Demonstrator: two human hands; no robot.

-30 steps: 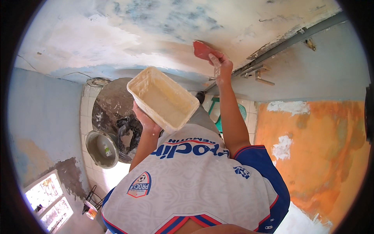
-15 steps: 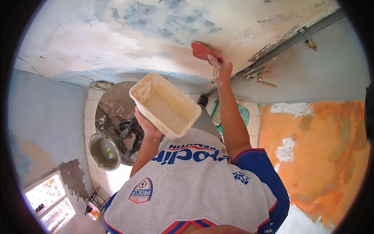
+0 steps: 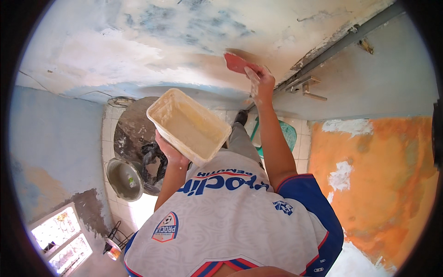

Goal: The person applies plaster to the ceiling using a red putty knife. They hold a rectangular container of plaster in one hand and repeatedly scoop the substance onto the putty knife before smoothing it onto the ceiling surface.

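Observation:
My left hand (image 3: 170, 148) grips a cream rectangular plastic tub (image 3: 189, 127) from its left side, in front of my body. Pale filler coats the tub's inner walls and floor. Farther up and to the right, my right hand (image 3: 261, 82) is closed round a red flat scraper (image 3: 236, 63). The scraper's blade lies at or very near the patchy wall (image 3: 152, 51), beside a brownish smoothed band; whether it touches I cannot tell. White smears mark the fingers and wrist of this hand.
On the left stand a round dark stained table (image 3: 131, 124) with a crumpled black plastic bag (image 3: 154, 159), and a grey bucket (image 3: 124, 179). A green plastic stool (image 3: 286, 136) is behind my right forearm. A grey pipe (image 3: 341, 39) edges the wall; an orange wall (image 3: 383, 180) rises at right.
The tub and my left hand have shifted slightly to the left. My right hand and the scraper have barely moved, a touch left and down.

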